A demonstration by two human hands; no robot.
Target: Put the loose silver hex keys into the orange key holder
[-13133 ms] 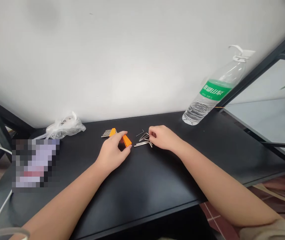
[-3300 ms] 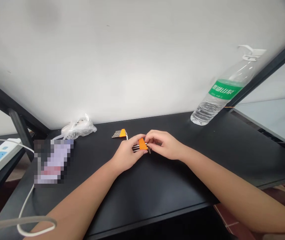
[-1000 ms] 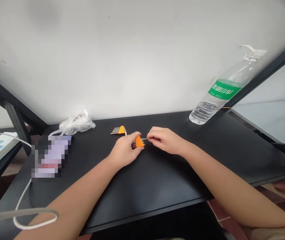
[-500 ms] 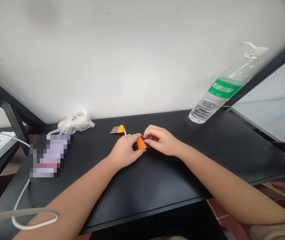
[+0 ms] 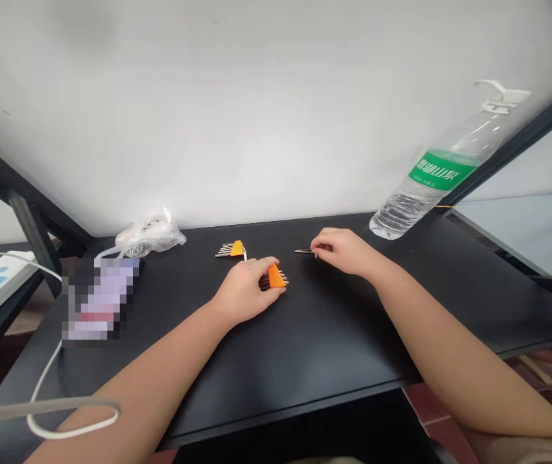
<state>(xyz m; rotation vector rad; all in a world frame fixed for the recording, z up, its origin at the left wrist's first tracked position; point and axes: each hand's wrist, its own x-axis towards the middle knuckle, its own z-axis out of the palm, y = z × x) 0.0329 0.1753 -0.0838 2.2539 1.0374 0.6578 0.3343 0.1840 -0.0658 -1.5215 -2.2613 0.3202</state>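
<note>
Can count two hands: one left hand (image 5: 246, 293) and one right hand (image 5: 341, 250). Of orange holders, can count also two: one nearer holder (image 5: 276, 278) and one farther holder (image 5: 236, 248). In the farther one, can see more than three metal keys (image 5: 224, 251), and in the nearer one at least three; cannot give the exact numbers at such small size. At the right hand, can find at least one separate key (image 5: 304, 251). Then, can count one bottle (image 5: 431, 174), one plastic bag (image 5: 150, 235), one pixelated object (image 5: 99, 303), one power strip (image 5: 12, 261) and one black tabletop (image 5: 280, 348). Of white cable (image 5: 44, 377), can see at least one; of dark frame bars (image 5: 24, 187), at least two.
</note>
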